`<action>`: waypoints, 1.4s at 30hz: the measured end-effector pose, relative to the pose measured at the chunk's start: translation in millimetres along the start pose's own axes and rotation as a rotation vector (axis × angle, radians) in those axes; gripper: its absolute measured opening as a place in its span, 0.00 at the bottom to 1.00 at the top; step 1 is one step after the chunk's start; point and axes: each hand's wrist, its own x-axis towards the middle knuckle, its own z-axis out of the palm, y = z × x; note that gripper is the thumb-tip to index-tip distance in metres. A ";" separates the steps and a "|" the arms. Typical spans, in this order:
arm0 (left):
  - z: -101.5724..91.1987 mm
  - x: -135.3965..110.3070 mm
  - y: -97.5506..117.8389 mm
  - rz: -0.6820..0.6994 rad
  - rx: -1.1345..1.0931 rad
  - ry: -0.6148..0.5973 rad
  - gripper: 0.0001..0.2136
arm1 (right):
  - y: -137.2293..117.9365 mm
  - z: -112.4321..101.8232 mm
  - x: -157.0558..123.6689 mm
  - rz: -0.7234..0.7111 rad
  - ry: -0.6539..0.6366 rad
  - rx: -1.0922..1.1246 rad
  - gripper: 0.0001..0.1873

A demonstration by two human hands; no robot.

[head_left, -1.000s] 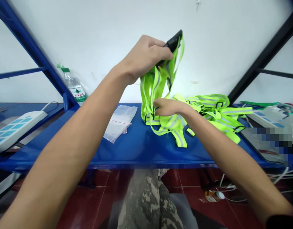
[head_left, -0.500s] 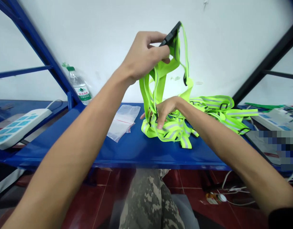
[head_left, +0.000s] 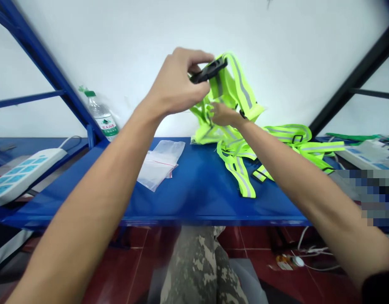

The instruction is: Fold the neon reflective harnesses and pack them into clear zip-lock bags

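My left hand (head_left: 183, 80) is closed on a black plastic buckle (head_left: 210, 71), raised in front of the wall. From the buckle hang neon yellow straps (head_left: 243, 82) with grey reflective stripes. My right hand (head_left: 222, 114) is in among these straps, below and right of the buckle; its fingers are bent around the webbing and partly covered by it. Other straps of the same reflective harness trail down to the blue table (head_left: 194, 198), one end (head_left: 246, 188) lying flat toward the front. More neon straps (head_left: 287, 133) with black slider loops are heaped behind my right forearm.
Clear zip bags (head_left: 162, 162) lie left of the straps. A water bottle (head_left: 102, 116) leans by the blue frame post at the back left. White power strips stand at the left (head_left: 25, 173) and right (head_left: 368, 156). Cables and a small jar (head_left: 287, 261) are on the floor.
The buckle has come down and tilted flatter in my left hand. My right hand has risen off the table, lifting part of the strap bundle with it.
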 end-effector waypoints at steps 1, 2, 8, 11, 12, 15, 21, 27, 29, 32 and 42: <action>4.5 -1.9 -8.7 -0.039 0.075 -0.025 0.27 | 1.8 3.4 -4.4 0.006 -0.041 -0.031 0.41; 10.1 -4.0 -18.0 -0.072 0.139 -0.053 0.27 | 2.9 6.6 -10.2 -0.006 -0.091 -0.053 0.43; 43.3 -17.0 -61.2 -0.150 0.170 -0.153 0.30 | -6.1 -9.3 -64.1 -0.264 -0.179 -0.092 0.26; 49.6 -19.6 -62.4 -0.113 0.134 -0.169 0.24 | -19.0 -25.7 -92.1 -0.245 0.107 -0.071 0.23; 50.2 -19.7 -59.8 -0.096 0.123 -0.178 0.22 | -22.6 -28.6 -99.2 -0.201 0.248 -0.091 0.24; 49.3 -18.2 -47.8 -0.054 0.100 -0.196 0.17 | -25.7 -31.2 -109.7 -0.085 0.569 -0.148 0.30; 42.7 -16.7 -38.1 -0.035 0.097 -0.222 0.19 | 1.7 -45.9 -93.8 -0.049 0.491 -0.132 0.28; 32.9 -27.6 -76.5 -0.295 -0.005 -0.123 0.23 | 38.4 -70.3 -84.4 -0.022 0.615 0.206 0.15; 24.8 -31.9 -88.2 -0.440 -0.108 -0.139 0.22 | 50.1 -75.4 -87.7 0.044 0.551 0.517 0.15; 9.0 -35.2 -96.5 -0.641 -0.320 -0.326 0.21 | 65.2 -80.7 -97.6 0.117 0.417 0.739 0.10; -25.9 -44.2 -127.5 -0.642 -0.218 -0.579 0.19 | 111.6 -97.4 -126.2 0.013 0.194 0.699 0.13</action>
